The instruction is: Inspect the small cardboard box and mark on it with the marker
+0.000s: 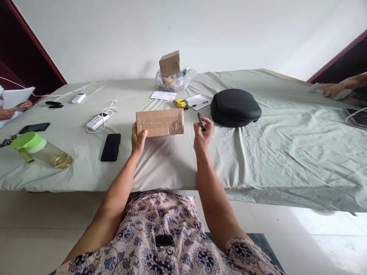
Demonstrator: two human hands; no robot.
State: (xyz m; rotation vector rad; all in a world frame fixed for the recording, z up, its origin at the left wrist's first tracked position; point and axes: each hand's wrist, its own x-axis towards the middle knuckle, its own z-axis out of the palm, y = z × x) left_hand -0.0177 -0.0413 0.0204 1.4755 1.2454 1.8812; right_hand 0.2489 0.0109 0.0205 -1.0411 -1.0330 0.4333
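Note:
A brown cardboard box [159,123] is held up by its left end in my left hand [139,139], thumb on the near face and the other fingers behind. That face carries a dark scribble near its right end and a thin line across its middle. To the right of the box, apart from it, my right hand [203,133] is closed around a dark marker [201,121] that points up and away from me. A black rounded case [236,107] lies just beyond my right hand. Behind the box sits a yellow tape measure [180,103].
A clear plastic basket [185,81] holds a smaller cardboard box [169,63]. White papers [163,95] and a pen [200,104] lie nearby. Leftward are a phone [111,147], a power strip [97,121] and a green-lidded bottle [43,151]. Other people's hands [335,89] show at both sides.

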